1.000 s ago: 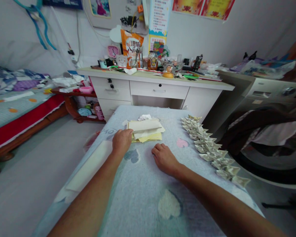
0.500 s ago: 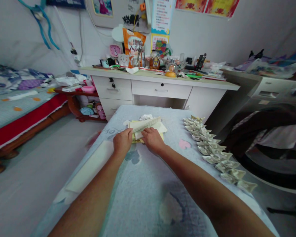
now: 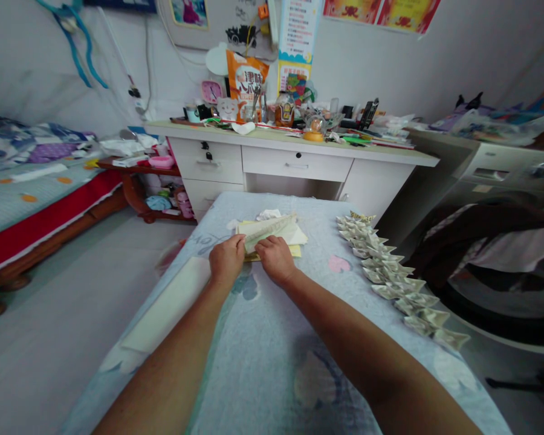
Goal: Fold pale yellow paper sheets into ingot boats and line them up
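Observation:
Toward the far end of the cloth-covered table [image 3: 263, 338], my left hand [image 3: 227, 257] pinches the left end of a folded sheet of paper [image 3: 267, 228]. My right hand [image 3: 275, 258] has its fingers curled on the same sheet's near edge, a little to the right. Beneath lies a stack of white and yellowish paper [image 3: 296, 250], fanned out unevenly. A crumpled white wad [image 3: 268, 214] sits just behind the stack. Along the table's right side stand rows of folded paper boats [image 3: 387, 266]. My fingertips are partly hidden by the hands themselves.
A long pale strip of paper or card [image 3: 170, 305] lies along the table's left edge, beside my left forearm. Beyond the table stands a white desk [image 3: 294, 163] crowded with small items. A washing machine [image 3: 503, 181] is at right, a bed [image 3: 49, 199] at left.
My right hand has shifted slightly left along the sheet, closer to my left hand. The near flap between the hands now lies differently, and the left hand has barely moved.

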`<act>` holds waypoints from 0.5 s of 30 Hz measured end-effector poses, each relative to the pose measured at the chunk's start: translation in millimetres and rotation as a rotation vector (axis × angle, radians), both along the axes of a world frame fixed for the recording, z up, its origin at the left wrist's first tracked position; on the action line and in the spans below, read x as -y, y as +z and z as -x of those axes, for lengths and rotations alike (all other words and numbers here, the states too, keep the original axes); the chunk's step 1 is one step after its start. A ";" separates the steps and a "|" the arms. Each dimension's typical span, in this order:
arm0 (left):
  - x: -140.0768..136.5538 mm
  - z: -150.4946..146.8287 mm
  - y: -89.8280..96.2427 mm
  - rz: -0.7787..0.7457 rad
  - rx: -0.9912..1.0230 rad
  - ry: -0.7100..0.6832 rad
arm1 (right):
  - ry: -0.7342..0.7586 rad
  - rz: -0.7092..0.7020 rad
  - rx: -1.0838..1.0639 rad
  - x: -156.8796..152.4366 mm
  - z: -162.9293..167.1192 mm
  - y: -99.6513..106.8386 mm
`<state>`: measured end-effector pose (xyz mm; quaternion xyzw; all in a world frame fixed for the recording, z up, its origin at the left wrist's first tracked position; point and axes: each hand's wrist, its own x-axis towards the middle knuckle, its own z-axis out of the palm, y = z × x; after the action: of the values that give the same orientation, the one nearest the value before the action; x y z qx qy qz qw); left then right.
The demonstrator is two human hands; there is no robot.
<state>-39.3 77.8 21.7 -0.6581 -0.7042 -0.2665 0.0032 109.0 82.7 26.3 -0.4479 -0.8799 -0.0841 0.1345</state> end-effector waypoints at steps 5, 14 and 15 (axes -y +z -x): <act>0.9 0.9 -0.8 -0.003 0.021 -0.005 | -0.040 0.014 -0.068 3.4 -2.8 -2.0; 2.7 -1.0 -1.3 0.007 -0.031 -0.047 | 0.130 0.001 -0.227 28.4 -33.9 -0.3; 2.5 -0.9 -1.9 -0.001 -0.034 -0.066 | 0.141 -0.002 -0.253 34.7 -38.4 -0.9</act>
<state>-38.3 75.3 19.8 -0.6854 -0.6817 -0.2558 0.0068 147.4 48.0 25.4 -0.3921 -0.8850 -0.0182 0.2504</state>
